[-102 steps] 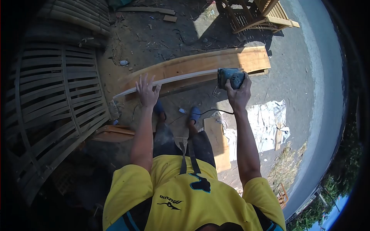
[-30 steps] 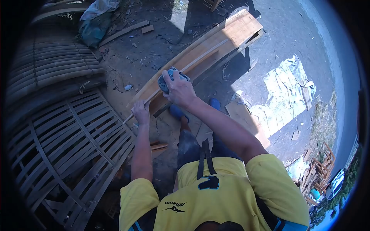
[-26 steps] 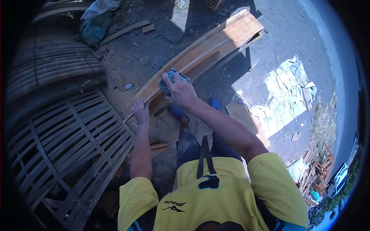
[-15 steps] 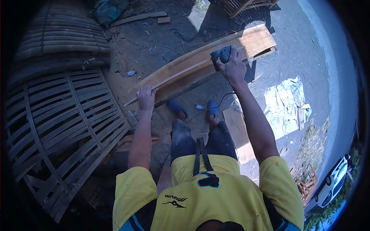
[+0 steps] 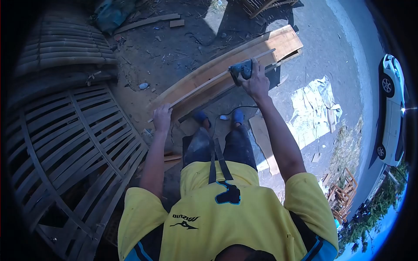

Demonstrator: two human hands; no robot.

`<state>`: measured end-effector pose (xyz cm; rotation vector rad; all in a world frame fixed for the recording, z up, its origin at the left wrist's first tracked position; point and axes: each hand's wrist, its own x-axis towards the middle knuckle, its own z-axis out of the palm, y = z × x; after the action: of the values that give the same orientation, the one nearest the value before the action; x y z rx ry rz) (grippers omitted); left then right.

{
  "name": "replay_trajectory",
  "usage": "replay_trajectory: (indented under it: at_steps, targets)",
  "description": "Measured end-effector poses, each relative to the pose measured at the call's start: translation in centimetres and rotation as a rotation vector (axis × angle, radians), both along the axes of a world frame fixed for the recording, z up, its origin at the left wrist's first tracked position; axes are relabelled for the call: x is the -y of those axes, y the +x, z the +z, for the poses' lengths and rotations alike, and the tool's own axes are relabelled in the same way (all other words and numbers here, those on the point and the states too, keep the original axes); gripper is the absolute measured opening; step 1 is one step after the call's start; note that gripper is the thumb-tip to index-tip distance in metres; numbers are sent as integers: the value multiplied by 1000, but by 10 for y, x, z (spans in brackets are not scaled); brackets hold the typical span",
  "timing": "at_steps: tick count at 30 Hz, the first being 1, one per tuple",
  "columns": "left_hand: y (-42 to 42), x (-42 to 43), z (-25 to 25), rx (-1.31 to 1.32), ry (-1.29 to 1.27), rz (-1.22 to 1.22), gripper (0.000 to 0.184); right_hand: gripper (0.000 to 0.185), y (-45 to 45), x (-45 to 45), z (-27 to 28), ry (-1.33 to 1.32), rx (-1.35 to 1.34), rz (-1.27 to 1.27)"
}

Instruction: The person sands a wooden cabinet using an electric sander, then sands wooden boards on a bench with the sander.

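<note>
My right hand (image 5: 257, 82) is closed around a dark power sander (image 5: 242, 70), whose black cord runs down past my feet. A thin wooden strip (image 5: 198, 89) lies lengthwise over a wide wooden plank (image 5: 287, 41). The sander is at the strip's near side; its underside is hidden, so I cannot tell whether it touches. My left hand (image 5: 162, 118) is closed on the strip's near-left end, its fingers wrapped over it. The strip's far end shows beyond the sander.
A slatted bamboo panel (image 5: 69, 143) stands close on my left. Boards (image 5: 263, 141) and a white sheet (image 5: 313, 111) lie on the ground to my right. Wooden frames (image 5: 344, 195) stand farther right. A white car (image 5: 392, 113) is on the road.
The sander in my right hand has shifted slightly toward me, showing more of the strip's far end. My left hand keeps its hold. The view has shifted, and the white car has moved along the road.
</note>
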<state>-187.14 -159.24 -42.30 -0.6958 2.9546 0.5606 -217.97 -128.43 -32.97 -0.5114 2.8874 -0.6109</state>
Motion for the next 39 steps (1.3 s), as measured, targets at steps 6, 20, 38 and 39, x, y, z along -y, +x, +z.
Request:
replay_trajectory:
  at_steps: [6, 20, 38, 39]
  targets:
    - [44, 42, 1, 155, 151, -1, 14, 83, -64, -18, -13, 85, -108, -75]
    - [56, 29, -9, 41, 94, -64, 18, 99, 115, 87, 25, -31, 224, 350]
    - [-221, -147, -8, 256, 202, -254, 28, 81, -176, -229, 8, -130, 6, -516]
    - [-268, -178, -3, 246, 217, -258, 28, 79, -161, -246, 1, -189, -5, -546]
